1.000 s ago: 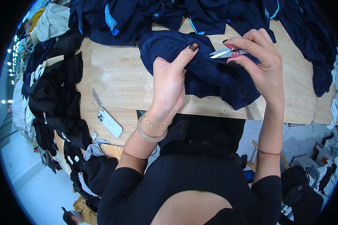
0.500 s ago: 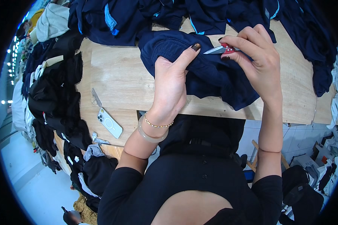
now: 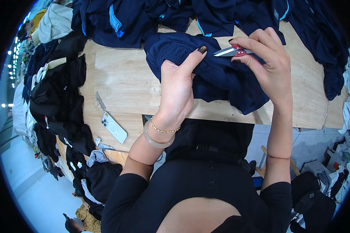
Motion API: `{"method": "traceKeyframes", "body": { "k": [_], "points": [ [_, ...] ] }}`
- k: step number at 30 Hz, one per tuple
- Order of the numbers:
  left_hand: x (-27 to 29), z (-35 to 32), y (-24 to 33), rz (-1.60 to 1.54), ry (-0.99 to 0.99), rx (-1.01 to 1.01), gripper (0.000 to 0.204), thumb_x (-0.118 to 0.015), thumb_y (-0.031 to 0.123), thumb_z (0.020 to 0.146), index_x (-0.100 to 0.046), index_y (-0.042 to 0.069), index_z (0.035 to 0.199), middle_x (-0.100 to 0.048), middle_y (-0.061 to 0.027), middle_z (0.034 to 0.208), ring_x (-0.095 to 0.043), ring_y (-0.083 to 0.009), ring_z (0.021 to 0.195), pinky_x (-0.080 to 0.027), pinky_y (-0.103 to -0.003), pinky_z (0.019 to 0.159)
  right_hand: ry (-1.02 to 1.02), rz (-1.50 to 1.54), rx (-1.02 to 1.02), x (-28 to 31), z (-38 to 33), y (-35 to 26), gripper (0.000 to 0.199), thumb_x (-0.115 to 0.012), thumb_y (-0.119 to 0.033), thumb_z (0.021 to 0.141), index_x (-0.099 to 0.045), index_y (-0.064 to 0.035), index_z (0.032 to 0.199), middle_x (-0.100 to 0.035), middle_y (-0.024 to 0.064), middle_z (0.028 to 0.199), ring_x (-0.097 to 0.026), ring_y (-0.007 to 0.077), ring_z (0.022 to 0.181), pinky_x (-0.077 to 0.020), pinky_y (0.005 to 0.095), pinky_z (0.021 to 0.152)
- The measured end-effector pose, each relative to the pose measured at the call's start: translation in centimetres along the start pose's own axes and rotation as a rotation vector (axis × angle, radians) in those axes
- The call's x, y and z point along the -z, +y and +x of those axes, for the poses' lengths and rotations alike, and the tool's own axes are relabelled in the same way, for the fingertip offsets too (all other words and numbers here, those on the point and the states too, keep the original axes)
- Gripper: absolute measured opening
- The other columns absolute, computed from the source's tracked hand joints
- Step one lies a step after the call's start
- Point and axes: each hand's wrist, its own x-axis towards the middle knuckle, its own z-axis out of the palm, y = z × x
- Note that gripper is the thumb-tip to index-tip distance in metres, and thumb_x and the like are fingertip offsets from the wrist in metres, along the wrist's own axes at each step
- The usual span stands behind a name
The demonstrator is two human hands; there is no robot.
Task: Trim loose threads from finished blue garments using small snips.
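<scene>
Head view: your left hand (image 3: 177, 87) pinches bunched navy garment (image 3: 217, 75) on wooden surface (image 3: 124, 77); right hand (image 3: 270, 64) grips red-handled snips (image 3: 231, 51), blades probably slightly parted, just above cloth.

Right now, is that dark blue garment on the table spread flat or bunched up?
Bunched up. The garment lies in rumpled folds on the table, the left hand gripping a fold while the right hand holds snips.

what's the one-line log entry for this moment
left hand: grips navy garment | right hand: holds small red-handled snips, blades toward cloth | phone: flat on wooden table
</scene>
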Motion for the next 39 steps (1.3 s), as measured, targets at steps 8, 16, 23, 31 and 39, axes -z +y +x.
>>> {"method": "traceKeyframes", "body": {
  "k": [8,16,23,31,39],
  "points": [
    [0.7,0.1,-0.1,0.062,-0.080,0.012,0.011,-0.063,0.008,0.088,-0.064,0.006,0.099,-0.067,-0.0009,0.095,-0.062,-0.0069,0.085,-0.047,-0.025,0.078,-0.013,-0.013,-0.030,-0.1,0.1,-0.6,0.021,-0.075,-0.014,0.069,-0.071,-0.0069,0.088,-0.056,0.0014,0.076,-0.049,0.0163,0.073,-0.0420,0.0266,0.064],
    [2.1,0.4,-1.5,-0.107,-0.108,0.105,0.009,-0.058,0.013,0.092,-0.062,0.006,0.092,-0.065,-0.0030,0.099,-0.060,-0.0124,0.093,-0.044,-0.034,0.086,0.010,0.293,-0.378,-0.7,-2.1,-2.4,0.043,-0.079,-0.019,0.068,-0.058,-0.0039,0.103,-0.055,0.0095,0.089,-0.055,0.0237,0.081,-0.0451,0.0292,0.074],
    [9.1,0.4,-2.2,0.971,-0.268,-0.024,0.022,-0.061,0.017,0.089,-0.065,-0.004,0.085,-0.063,-0.0062,0.065,-0.053,-0.0070,0.059,-0.044,-0.024,0.058,-0.230,-0.073,-0.467,-3.4,-11.6,-0.2,0.029,-0.065,-0.004,0.070,-0.056,-0.0058,0.097,-0.053,0.0081,0.087,-0.050,0.0268,0.084,-0.0380,0.0346,0.072],
    [9.8,3.3,1.8,1.235,-0.167,-0.622,0.025,-0.072,0.002,0.075,-0.063,0.001,0.098,-0.054,-0.0064,0.090,-0.052,-0.0153,0.065,-0.046,-0.026,0.059,-0.226,-0.028,-0.604,-2.4,-11.8,-0.1,0.024,-0.064,0.001,0.071,-0.057,-0.0017,0.094,-0.053,0.0112,0.084,-0.051,0.0283,0.082,-0.0420,0.0351,0.074],
    [10.5,6.1,-0.4,1.410,-0.368,-0.600,0.026,-0.070,0.003,0.076,-0.067,0.006,0.102,-0.057,-0.0082,0.094,-0.061,-0.0226,0.073,-0.051,-0.031,0.067,-0.211,-0.021,-0.617,-2.6,-12.0,-0.3,0.024,-0.063,0.002,0.072,-0.057,-0.0012,0.094,-0.053,0.0118,0.084,-0.051,0.0288,0.082,-0.0429,0.0350,0.074]
  ]
}}
